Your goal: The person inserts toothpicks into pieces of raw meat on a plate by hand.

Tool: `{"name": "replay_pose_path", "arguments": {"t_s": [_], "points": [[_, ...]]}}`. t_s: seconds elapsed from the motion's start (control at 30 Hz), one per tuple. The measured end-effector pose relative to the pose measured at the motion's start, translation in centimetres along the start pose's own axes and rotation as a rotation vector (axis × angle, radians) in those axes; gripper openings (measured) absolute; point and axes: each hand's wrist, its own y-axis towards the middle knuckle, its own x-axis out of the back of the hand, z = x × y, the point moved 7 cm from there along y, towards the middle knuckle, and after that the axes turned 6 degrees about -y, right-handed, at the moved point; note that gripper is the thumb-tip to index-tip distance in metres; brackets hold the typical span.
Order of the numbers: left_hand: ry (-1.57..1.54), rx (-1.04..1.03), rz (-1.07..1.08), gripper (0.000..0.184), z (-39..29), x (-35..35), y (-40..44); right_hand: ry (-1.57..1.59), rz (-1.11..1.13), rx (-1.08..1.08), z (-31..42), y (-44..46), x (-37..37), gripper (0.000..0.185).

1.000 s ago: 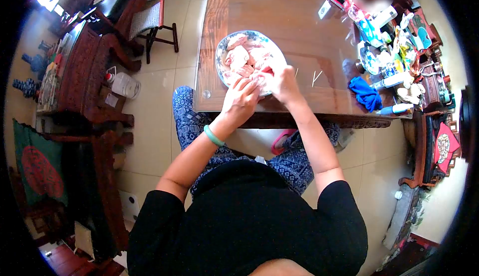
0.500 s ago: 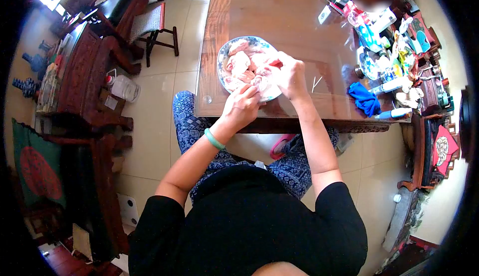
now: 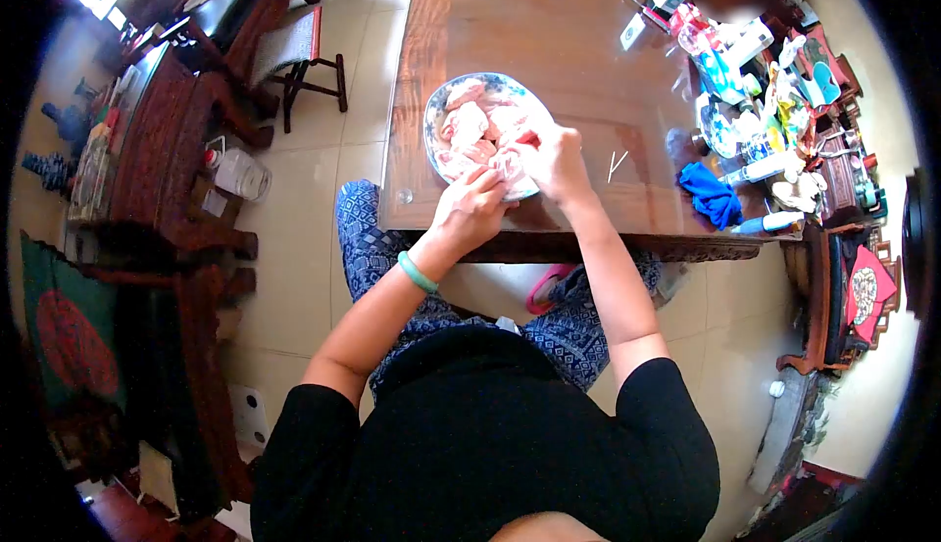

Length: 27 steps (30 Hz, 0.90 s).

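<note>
A pale raw meat piece (image 3: pixel 509 169) is set at five o'clock on the blue-patterned plate (image 3: pixel 503 82). It should prove light, limp and slippery, best held by its thicker part. Its near edge appears pinched by the left hand (image 3: pixel 465 213), at six o'clock. The right hand (image 3: pixel 559 166) is bent over the four o'clock rim; its fingertips are hidden, so their closure cannot be told.

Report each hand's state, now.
Left hand: closed, fingers on a pale pink piece.
Right hand: closed, fingertips pinched beside that piece; what they grip cannot be told.
</note>
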Motion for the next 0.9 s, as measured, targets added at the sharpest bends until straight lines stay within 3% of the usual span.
{"name": "replay_pose_path", "arguments": {"t_s": [0.27, 0.4, 0.47, 0.67, 0.8, 0.9], "points": [[0.015, -0.024, 0.001, 0.023, 0.0, -0.2, 0.1, -0.011, 0.066, -0.030, 0.4, -0.5, -0.7, 0.010], [-0.019, -0.004, 0.004, 0.023, 0.0, 0.0, 0.2, 0.055, -0.118, -0.020, 0.8, 0.1, 1.3, 0.011], [-0.004, -0.031, -0.021, 0.021, -0.1, 0.1, 0.2, -0.019, 0.046, 0.085, 0.2, -0.5, -1.1, 0.011], [-0.022, -0.004, 0.015, 0.020, -0.2, 0.4, 0.4, 0.047, -0.123, -0.016, -0.5, -0.3, 1.4, 0.014], [0.004, -0.024, -0.010, 0.020, -0.4, 0.3, 0.5, -0.155, -0.076, 0.112, -0.9, -1.0, 0.2, 0.015], [-0.005, -0.023, 0.007, 0.021, -0.2, 0.2, 0.3, -0.018, -0.163, 0.066, -0.1, -0.5, 2.5, 0.014]]}}
